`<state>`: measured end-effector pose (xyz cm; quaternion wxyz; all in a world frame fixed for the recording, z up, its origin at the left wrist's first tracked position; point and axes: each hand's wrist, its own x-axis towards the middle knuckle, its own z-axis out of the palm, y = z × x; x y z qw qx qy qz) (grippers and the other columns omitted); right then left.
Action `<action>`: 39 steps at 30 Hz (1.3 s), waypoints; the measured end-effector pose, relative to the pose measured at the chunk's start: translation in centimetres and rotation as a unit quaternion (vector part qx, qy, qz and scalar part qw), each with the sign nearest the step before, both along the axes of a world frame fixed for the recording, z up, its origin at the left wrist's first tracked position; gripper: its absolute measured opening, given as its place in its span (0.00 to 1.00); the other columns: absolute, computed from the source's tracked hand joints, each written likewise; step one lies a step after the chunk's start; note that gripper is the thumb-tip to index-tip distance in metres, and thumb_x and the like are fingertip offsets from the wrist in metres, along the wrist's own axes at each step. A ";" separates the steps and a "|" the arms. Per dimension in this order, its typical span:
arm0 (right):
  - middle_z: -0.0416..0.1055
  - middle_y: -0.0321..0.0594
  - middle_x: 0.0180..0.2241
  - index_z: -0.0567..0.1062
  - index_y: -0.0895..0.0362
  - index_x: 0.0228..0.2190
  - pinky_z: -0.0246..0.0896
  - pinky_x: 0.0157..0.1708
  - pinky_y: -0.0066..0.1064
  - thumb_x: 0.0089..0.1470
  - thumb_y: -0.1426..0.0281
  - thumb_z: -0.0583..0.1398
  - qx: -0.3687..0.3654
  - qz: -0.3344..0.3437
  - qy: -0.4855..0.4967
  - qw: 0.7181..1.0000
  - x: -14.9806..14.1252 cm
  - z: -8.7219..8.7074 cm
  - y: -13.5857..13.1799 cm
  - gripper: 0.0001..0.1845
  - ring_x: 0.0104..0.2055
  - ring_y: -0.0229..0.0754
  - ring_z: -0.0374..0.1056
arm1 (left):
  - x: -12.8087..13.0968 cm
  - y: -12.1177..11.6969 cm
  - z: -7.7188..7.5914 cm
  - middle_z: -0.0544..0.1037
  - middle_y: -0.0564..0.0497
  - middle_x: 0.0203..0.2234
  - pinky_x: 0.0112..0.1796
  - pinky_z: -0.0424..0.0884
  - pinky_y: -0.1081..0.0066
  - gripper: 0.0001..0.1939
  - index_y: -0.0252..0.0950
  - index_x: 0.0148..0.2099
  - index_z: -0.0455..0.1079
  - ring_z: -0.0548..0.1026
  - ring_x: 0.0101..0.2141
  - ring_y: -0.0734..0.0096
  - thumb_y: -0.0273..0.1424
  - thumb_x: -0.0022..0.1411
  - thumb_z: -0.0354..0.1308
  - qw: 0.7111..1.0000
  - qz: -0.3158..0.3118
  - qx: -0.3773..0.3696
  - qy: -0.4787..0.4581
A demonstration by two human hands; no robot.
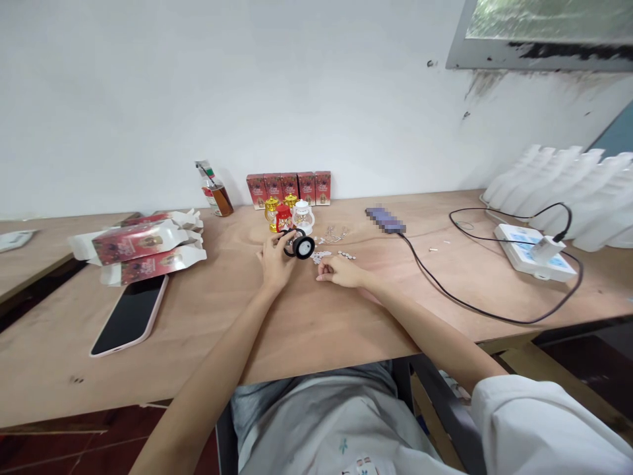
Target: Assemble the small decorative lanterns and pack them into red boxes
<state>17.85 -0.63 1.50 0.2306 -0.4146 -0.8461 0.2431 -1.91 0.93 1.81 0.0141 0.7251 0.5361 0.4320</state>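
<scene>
My left hand is closed around a small black lantern, which lies tilted on its side with its round base and a white disc toward me. Just right of it, my right hand hovers low over the table with fingers curled together; whether anything small is pinched there is hidden. Beyond the right fingers lie small white round pieces and a scatter of little metal hooks. Behind the held lantern stand a red lantern, a white lantern and gold lanterns.
Several red boxes line the wall beside a bottle. Flattened red cartons and a phone lie left. A blurred device on a black cable, a power strip and stacked white plastic pieces occupy the right.
</scene>
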 end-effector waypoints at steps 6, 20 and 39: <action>0.70 0.40 0.31 0.69 0.58 0.29 0.56 0.38 0.31 0.60 0.69 0.55 0.299 -0.040 0.054 0.952 -0.7 0.4 -1.3 0.09 0.33 0.39 0.64 | -0.5 1.4 -0.9 0.71 0.47 0.50 0.47 0.67 0.61 0.30 0.41 0.56 0.64 0.72 0.45 0.63 0.25 0.50 0.59 0.988 -0.085 -0.031 -0.128; 0.72 0.42 0.29 0.73 0.58 0.28 0.47 0.34 0.33 0.64 0.70 0.49 0.507 -0.084 -0.064 0.855 -0.5 0.2 -0.9 0.17 0.33 0.40 0.63 | 0.2 0.8 -1.1 0.69 0.47 0.50 0.52 0.63 0.57 0.28 0.43 0.56 0.67 0.67 0.53 0.59 0.27 0.51 0.61 0.986 -0.161 -0.030 -0.040; 0.70 0.44 0.30 0.73 0.60 0.29 0.46 0.36 0.35 0.64 0.70 0.47 0.464 -0.080 -0.099 0.877 -0.5 -0.1 -0.7 0.18 0.36 0.43 0.61 | 0.5 -0.1 -0.3 0.66 0.47 0.50 0.52 0.58 0.54 0.26 0.48 0.55 0.67 0.64 0.54 0.56 0.32 0.53 0.61 0.995 -0.096 -0.034 0.015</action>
